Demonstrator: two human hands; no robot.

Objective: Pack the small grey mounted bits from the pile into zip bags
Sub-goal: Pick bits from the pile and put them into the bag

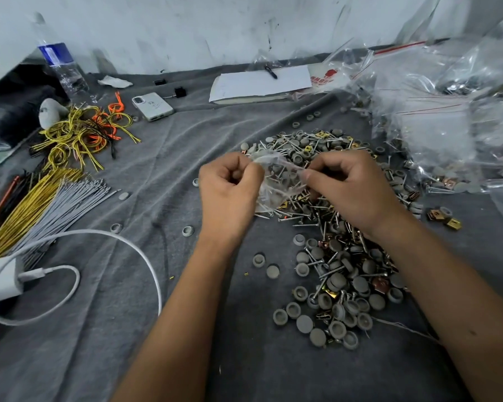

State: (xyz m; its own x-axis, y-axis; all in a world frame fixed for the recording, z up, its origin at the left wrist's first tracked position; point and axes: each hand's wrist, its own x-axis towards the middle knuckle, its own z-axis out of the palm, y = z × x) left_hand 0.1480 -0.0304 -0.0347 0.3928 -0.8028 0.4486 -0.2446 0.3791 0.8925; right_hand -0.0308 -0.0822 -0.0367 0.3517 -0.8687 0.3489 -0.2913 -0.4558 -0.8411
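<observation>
The clear zip bag [276, 181] pinched between the fingers of both hands shows grey and silver pieces through its film. Under and beyond the fingers the pile [331, 256] mixes matt grey caps, silver screws and brass-yellow clips (a few look coppery). The cloth [122, 329] beneath is dark grey and plain. Far to the left of the fingers lie yellow, orange and black cords [82, 132], then pale grey ties [67, 204] and a white cable [145, 256]. Beyond the fingers sits a white notepad [262, 82]; to their right, clear bags with red zip stripes [436, 105].
</observation>
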